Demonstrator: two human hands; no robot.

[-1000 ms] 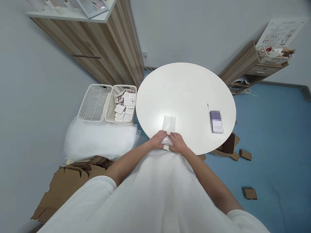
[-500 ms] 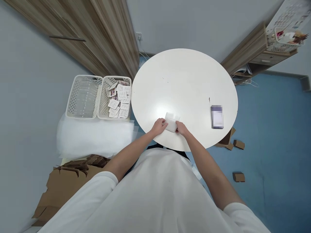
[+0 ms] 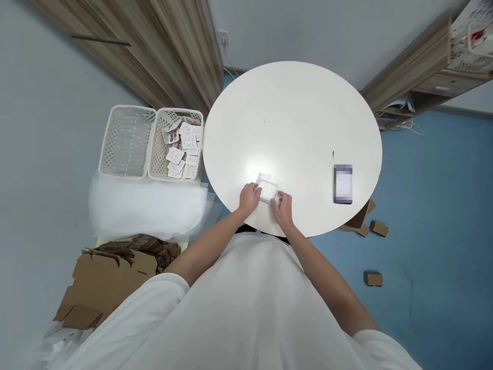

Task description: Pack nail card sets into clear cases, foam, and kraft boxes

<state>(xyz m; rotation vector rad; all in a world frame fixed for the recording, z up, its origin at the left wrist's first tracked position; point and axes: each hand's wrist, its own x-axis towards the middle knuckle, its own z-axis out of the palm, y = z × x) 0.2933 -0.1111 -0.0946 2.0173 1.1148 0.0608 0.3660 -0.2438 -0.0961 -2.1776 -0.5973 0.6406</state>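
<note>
A small, squarish packet in thin, translucent white wrapping (image 3: 268,190) lies on the white table near its front edge. At its left side my left hand (image 3: 249,199) is closed on the edge, thumb on top. My right hand (image 3: 283,209) grips the right side and near corner, its thumb at the front and fingers by a loose flap. Faint print-like marks show through the wrapping; what is inside I cannot make out.
Left of the oval table (image 3: 292,103) stand a basket of clear plastic containers (image 3: 129,144) and a basket of printed cards (image 3: 188,141). White sheets (image 3: 146,205) and flat cardboard (image 3: 103,282) lie nearer. A phone-like object (image 3: 342,184) rests at right; small boxes (image 3: 373,278) lie on the floor.
The packet has turned a little and its top looks flatter, with marks showing. My right hand has shifted to its near right corner. The whole view has moved slightly.
</note>
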